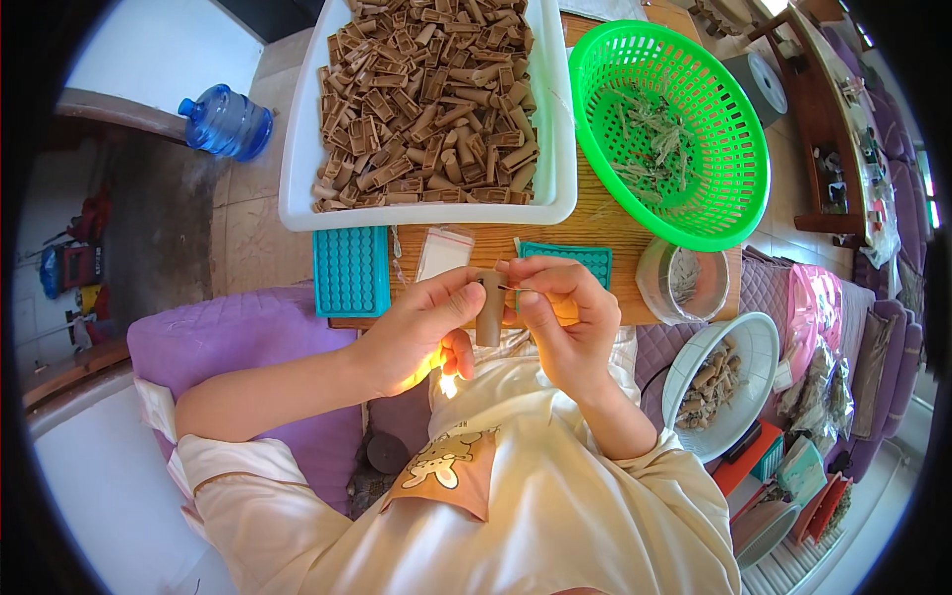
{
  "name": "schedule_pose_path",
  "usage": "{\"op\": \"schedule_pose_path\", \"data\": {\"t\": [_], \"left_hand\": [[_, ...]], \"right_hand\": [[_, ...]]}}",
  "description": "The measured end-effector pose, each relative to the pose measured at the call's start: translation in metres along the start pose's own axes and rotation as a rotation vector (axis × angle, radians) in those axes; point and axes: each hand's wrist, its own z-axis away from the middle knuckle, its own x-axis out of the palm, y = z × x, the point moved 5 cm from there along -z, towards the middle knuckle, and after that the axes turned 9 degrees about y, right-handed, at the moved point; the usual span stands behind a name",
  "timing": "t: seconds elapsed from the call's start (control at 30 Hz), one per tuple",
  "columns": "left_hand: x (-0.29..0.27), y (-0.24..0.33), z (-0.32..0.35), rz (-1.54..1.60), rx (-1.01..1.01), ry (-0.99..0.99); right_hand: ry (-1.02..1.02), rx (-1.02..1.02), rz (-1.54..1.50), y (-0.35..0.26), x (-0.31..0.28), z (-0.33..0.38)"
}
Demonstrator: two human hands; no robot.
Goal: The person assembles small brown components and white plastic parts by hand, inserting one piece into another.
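Between your two hands, just above your lap, the brown tube [490,309] stands upright. It is a short, matte tan cylinder, plain-sided, its top end level with your fingertips and its lower end hanging free below them. Your left hand [412,332] pinches it from the left, thumb and forefinger closed on its upper part, the other fingers curled under. Your right hand [560,312] meets it from the right, fingers bent and pressed together near the tube's top; a thin pale sliver [523,289] shows at those fingertips, too small to tell what it is.

Just beyond your knuckles lies a wooden board [615,223]. On it, beyond your left hand, sits a teal moulded tray [351,271] with rows of small sockets, and beside that a small clear plastic bag [443,251]. A second teal tray [573,260] lies partly hidden behind your right hand.

Farther out from the left hand, a white plastic bin [297,169] is heaped with brown tubes and channelled pieces of the same colour as the one you hold. Farther out from the right hand, a green mesh basket [729,149] holds pale, dry, stringy scraps. To the right of your right hand stands a clear round container [656,288], and below it a white bowl [759,347] with more brown bits.
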Motion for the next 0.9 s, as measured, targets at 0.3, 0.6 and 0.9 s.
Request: {"op": "schedule_pose_path", "data": {"t": [0.3, 0.6, 0.9], "left_hand": [[0.005, 0.0, 0.003, -0.026, 0.007, -0.026], [0.006, 0.001, 0.009, -0.111, 0.033, 0.018], [0.005, -0.003, 0.008, -0.17, -0.013, 0.073]], "right_hand": [[0.087, -0.155, 0.132, -0.014, -0.003, 0.0], [0.081, -0.036, 0.126, -0.011, 0.003, 0.003], [0.005, 0.039, 0.114, -0.012, 0.002, 0.004]]}}
